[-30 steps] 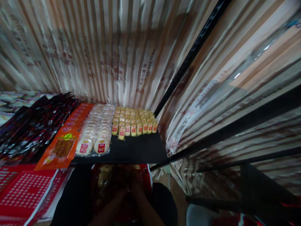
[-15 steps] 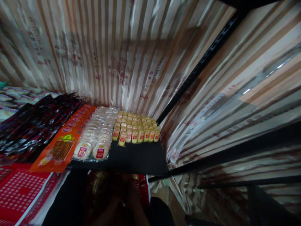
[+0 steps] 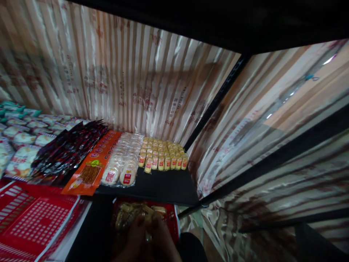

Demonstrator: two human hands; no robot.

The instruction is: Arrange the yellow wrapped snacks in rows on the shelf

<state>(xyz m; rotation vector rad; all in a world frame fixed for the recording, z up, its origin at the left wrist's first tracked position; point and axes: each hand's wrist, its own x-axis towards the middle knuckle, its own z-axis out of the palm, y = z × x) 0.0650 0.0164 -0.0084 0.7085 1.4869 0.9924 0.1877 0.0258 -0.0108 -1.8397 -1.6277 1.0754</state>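
In deep shadow at the bottom, both my hands are close together over a red basket (image 3: 176,222) at my lap, among yellow-wrapped snack packets (image 3: 128,211). My left hand (image 3: 136,229) and my right hand (image 3: 159,229) have their fingers bent inward around a small yellow packet (image 3: 148,211) between them. Dim light blurs the fingertips. On the black shelf (image 3: 169,187) just beyond, similar small yellow packets (image 3: 163,154) with red labels stand in close rows. One packet (image 3: 148,165) sits slightly forward of its row.
Left of the yellow packets lie round white wafers (image 3: 120,167) in clear wrap, an orange snack bag (image 3: 87,171), dark shiny packets (image 3: 71,145) and white bags (image 3: 23,160). Another red basket (image 3: 40,218) is at lower left. A black pole (image 3: 215,102) and striped sheeting (image 3: 131,72) border the shelf.
The view has tilted up and turned left, showing more white bags and the dark top edge. My hands stay together in the basket; the shelf rows look unchanged.
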